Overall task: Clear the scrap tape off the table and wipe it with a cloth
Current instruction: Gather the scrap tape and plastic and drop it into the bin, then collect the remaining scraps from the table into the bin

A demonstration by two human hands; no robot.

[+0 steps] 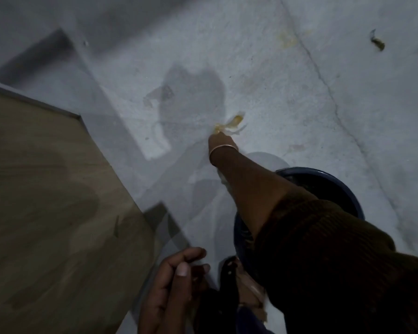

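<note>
Right hand [219, 140] extended down to grey floor [299, 116], fingertips pinching near end of crumpled yellowish scrap tape [233, 122]. Tape long axis roughly from lower left at fingers to upper right, free end pointing away from the person. Left hand [176, 283] low in frame, fingers loosely curled, holding nothing. Dark blue bucket [343, 189] under right forearm. Wooden table [46, 201] corner at left. Second scrap [377, 42] far right on floor. No readable writing.

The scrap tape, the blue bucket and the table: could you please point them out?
scrap tape [234, 124], head view, its yellowish middle.
blue bucket [348, 189], head view, its far rim.
table [46, 189], head view, bare wooden top.
</note>
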